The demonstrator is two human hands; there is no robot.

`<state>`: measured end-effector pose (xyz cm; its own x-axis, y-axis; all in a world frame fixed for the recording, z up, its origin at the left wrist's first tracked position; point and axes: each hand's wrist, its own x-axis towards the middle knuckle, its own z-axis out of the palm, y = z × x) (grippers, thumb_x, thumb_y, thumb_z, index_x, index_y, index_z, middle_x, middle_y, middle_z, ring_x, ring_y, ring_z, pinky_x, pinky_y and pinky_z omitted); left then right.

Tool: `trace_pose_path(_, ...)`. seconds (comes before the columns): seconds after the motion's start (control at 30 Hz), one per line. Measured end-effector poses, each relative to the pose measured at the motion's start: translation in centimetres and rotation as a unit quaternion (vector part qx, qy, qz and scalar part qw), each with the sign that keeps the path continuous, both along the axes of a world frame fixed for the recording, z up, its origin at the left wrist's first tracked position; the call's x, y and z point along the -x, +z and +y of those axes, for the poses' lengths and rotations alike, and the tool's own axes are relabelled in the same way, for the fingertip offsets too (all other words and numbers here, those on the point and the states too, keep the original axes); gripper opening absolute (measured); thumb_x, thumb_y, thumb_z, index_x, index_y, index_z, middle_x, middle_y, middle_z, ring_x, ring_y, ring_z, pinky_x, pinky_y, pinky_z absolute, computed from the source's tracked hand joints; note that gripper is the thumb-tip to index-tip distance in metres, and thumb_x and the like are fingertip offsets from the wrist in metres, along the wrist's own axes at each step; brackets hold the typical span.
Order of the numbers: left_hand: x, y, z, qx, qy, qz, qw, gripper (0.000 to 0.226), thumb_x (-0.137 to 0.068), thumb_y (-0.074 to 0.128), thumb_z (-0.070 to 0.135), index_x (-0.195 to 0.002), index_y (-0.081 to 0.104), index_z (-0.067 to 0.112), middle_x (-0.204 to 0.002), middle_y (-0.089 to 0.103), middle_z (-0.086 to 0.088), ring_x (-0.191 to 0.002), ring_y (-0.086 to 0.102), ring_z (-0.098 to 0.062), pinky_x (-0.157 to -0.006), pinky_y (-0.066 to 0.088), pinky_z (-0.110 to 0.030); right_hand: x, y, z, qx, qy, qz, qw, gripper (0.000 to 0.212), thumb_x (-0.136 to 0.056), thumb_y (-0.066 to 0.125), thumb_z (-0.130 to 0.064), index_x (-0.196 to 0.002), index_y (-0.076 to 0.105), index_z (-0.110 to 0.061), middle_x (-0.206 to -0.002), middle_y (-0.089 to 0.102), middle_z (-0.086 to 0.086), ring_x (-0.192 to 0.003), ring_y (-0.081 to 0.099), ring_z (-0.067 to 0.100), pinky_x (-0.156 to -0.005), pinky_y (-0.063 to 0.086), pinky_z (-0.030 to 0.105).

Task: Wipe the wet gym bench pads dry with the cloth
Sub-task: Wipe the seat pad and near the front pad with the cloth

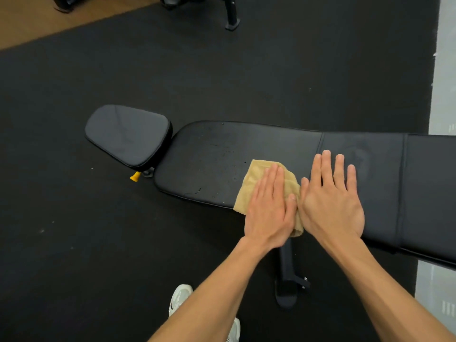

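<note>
A long black bench pad (271, 149) lies across the middle of the view, with water drops scattered on its left part. A smaller grey-black seat pad (125, 134) sits apart at its left end. A tan cloth (254, 180) lies over the long pad's near edge. My left hand (269, 206) presses flat on the cloth, fingers straight and together. My right hand (330, 193) rests flat on the bare pad just right of the cloth, fingers spread, holding nothing.
The bench's black leg and foot (287, 275) stand under the near edge, by my white shoes (179, 298). A yellow knob (135, 177) pokes out below the seat pad. Black rubber flooring (74, 230) surrounds the bench; another machine's leg (232, 18) stands far back.
</note>
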<state>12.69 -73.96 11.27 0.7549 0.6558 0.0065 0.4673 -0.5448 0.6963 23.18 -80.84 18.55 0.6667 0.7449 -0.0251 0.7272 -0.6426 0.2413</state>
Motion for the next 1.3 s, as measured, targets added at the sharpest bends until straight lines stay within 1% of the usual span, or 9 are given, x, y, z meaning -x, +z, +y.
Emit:
trace_pose_path(0.33,1.9,-3.3,5.2,-0.028,0.014,-0.011,0.999,0.067,-0.112,0.033,0.045,-0.173,0.023,0.018,-0.181,0.022,0.005,-0.167,0.015,-0.01,-0.135,0.02,-0.039,-0.1,-0.5,0.5,-0.007,0.009,0.04,0.999,0.078,-0.113,0.01,-0.045,-0.171,0.019,0.006,-0.179,0.02,0.026,-0.169,0.015,0.042,-0.137,0.013,0.058)
trace_pose_path(0.53,2.5,-3.1,8.1,0.106,-0.044,-0.1,0.988,0.054,-0.119,0.032,0.038,-0.171,0.027,0.023,-0.176,0.033,0.009,-0.163,0.027,-0.005,-0.132,0.028,-0.041,3.1,-1.4,6.6,-0.122,0.09,0.231,0.961,0.057,-0.118,0.026,-0.032,-0.17,0.035,-0.01,-0.182,0.024,0.009,-0.17,0.015,0.025,-0.137,0.019,0.043)
trace_pose_path(0.6,3.0,-1.8,8.8,0.277,0.024,-0.196,0.94,0.046,-0.12,0.038,0.024,-0.165,0.035,0.02,-0.165,0.051,0.008,-0.152,0.047,-0.005,-0.127,0.038,-0.035,5.0,-1.8,9.0,-0.161,0.079,0.286,0.941,0.051,-0.117,0.033,-0.024,-0.166,0.042,-0.015,-0.182,0.025,0.002,-0.17,0.018,0.02,-0.133,0.028,0.042)
trace_pose_path(0.67,3.8,-0.9,9.8,0.431,0.128,-0.265,0.853,0.04,-0.117,0.044,0.017,-0.156,0.046,0.017,-0.151,0.065,0.004,-0.142,0.061,-0.01,-0.123,0.046,-0.039,6.5,-2.5,11.0,-0.191,0.055,0.299,0.933,0.051,-0.115,0.038,-0.02,-0.166,0.043,-0.015,-0.18,0.03,0.004,-0.168,0.023,0.021,-0.133,0.033,0.044)
trace_pose_path(0.73,4.6,-1.1,11.0,0.474,0.178,-0.28,0.816,0.037,-0.115,0.044,0.017,-0.15,0.054,0.015,-0.145,0.071,0.0,-0.136,0.067,-0.016,-0.121,0.049,-0.045,7.4,-3.8,12.2,-0.166,0.044,0.281,0.944,0.056,-0.115,0.04,-0.023,-0.169,0.036,-0.006,-0.179,0.029,0.014,-0.168,0.024,0.027,-0.135,0.028,0.044)
trace_pose_path(0.9,5.5,-2.6,14.7,0.402,0.138,-0.196,0.884,0.033,-0.116,0.043,0.016,-0.143,0.062,0.017,-0.142,0.072,0.002,-0.137,0.065,-0.012,-0.121,0.048,-0.045,8.0,-6.8,11.8,0.049,0.061,0.138,0.987,0.068,-0.113,0.001,-0.031,-0.171,-0.013,0.001,-0.179,-0.018,0.025,-0.169,-0.015,0.041,-0.137,-0.007,0.055)
trace_pose_path(0.97,5.6,-3.7,17.3,0.342,0.083,-0.135,0.926,0.036,-0.115,0.046,0.017,-0.146,0.062,0.023,-0.144,0.069,0.012,-0.138,0.061,-0.003,-0.122,0.046,-0.04,7.9,-7.2,12.3,0.074,0.066,0.115,0.988,0.074,-0.107,-0.003,-0.039,-0.172,-0.011,-0.005,-0.18,-0.012,0.019,-0.169,-0.01,0.041,-0.133,-0.012,0.064)
trace_pose_path(1.07,5.4,-4.7,19.8,0.258,0.005,-0.066,0.964,0.043,-0.114,0.046,0.022,-0.156,0.052,0.03,-0.158,0.056,0.018,-0.149,0.047,0.001,-0.127,0.038,-0.036,7.4,-7.1,11.2,0.037,0.069,0.082,0.994,0.074,-0.109,0.023,-0.045,-0.173,0.018,-0.009,-0.18,0.019,0.014,-0.169,0.013,0.041,-0.135,0.005,0.067)
trace_pose_path(1.3,3.2,-7.8,24.1,0.17,-0.051,-0.04,0.983,0.054,-0.115,0.046,0.026,-0.168,0.036,0.026,-0.175,0.033,0.016,-0.165,0.014,0.001,-0.132,0.017,-0.024,5.8,-9.8,16.3,0.038,0.04,0.073,0.996,0.074,-0.113,0.015,-0.046,-0.175,0.007,-0.007,-0.183,0.008,0.014,-0.171,0.0,0.038,-0.137,0.005,0.059)
